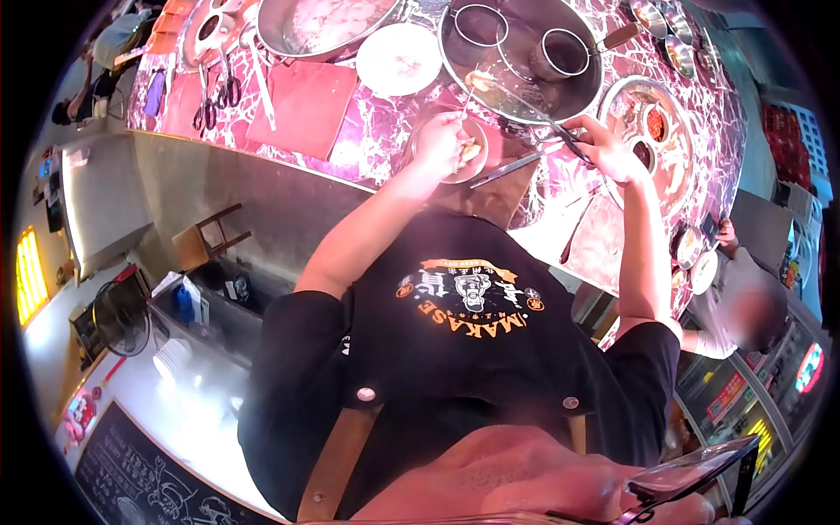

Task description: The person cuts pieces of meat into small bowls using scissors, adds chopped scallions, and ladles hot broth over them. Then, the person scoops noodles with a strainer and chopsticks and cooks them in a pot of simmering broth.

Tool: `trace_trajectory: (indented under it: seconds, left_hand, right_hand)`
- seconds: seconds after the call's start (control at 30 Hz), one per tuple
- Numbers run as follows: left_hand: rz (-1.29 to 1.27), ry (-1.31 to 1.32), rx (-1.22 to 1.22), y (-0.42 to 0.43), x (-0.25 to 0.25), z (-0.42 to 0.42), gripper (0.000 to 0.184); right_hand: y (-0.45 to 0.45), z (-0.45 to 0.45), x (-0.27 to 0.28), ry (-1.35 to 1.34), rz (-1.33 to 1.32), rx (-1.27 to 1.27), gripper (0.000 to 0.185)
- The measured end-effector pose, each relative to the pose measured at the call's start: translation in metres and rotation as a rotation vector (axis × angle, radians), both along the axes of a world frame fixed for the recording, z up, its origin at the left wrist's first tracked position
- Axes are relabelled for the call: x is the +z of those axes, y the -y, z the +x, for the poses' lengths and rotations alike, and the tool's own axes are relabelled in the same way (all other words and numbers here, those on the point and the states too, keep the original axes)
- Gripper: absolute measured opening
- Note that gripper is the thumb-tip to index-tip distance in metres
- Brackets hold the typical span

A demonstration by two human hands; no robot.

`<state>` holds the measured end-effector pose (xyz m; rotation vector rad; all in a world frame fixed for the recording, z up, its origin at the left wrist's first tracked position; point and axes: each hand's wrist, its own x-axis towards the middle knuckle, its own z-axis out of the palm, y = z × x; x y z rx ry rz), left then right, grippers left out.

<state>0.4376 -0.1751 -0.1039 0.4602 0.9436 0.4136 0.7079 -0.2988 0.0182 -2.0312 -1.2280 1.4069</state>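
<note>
My left hand (pixel 440 140) pinches a thin skewer (pixel 465 103), whose upper end meets a pale piece of food (pixel 480 81) over the near-left edge of a large pot (pixel 551 96). Fingers of my right hand (pixel 605 147) are in the handles of long scissors (pixel 560 131); the blades reach up and left toward that food. Below my left hand, partly covered by it, sits a small bowl (pixel 479 166) with food pieces. A long metal utensil (pixel 507 168) lies at an angle on the right of this bowl.
Two wire strainers (pixel 565 52) hang in the pot. Left of it are a white plate (pixel 399 59), a second pot (pixel 324 22), a red mat (pixel 302 105) and black-handled scissors (pixel 206 112). A round tray (pixel 647 122) of sauces stands right. Another person (pixel 744 297) is at far right.
</note>
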Motion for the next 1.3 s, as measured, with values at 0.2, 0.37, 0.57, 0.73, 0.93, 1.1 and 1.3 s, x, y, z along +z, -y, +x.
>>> trace_trajectory:
  seconds: [0.2, 0.37, 0.57, 0.73, 0.93, 1.1, 1.3]
  left_hand:
    - [-0.156, -0.002, 0.049, 0.012, -0.007, 0.016, 0.023]
    - [-0.287, 0.172, 0.066, 0.008, 0.005, 0.032, 0.011]
    - [-0.288, 0.078, 0.083, 0.004, 0.011, 0.025, 0.017]
    - [0.037, 0.148, -0.068, 0.006, 0.012, -0.023, 0.030]
    - [0.382, -0.183, -0.257, 0.023, 0.011, -0.081, 0.027]
    - [0.604, -0.382, -0.406, 0.045, -0.010, -0.115, 0.028]
    - [1.079, -0.708, -0.621, 0.033, -0.006, -0.130, 0.027]
  right_hand:
    - [-0.034, -0.020, -0.023, -0.263, -0.248, -0.208, 0.026]
    - [-0.048, -0.021, -0.038, -0.495, -0.315, -0.256, 0.018]
    - [-0.036, -0.021, -0.019, -0.331, -0.276, -0.230, 0.023]
    - [0.026, -0.006, -0.004, 0.290, 0.208, 0.052, 0.049]
    - [0.037, -0.065, 0.034, 0.666, 0.214, 0.279, 0.059]
    - [0.033, -0.097, -0.018, 0.510, 0.278, 0.347, 0.055]
    - [0.059, -0.080, -0.030, 0.532, 0.217, 0.324, 0.054]
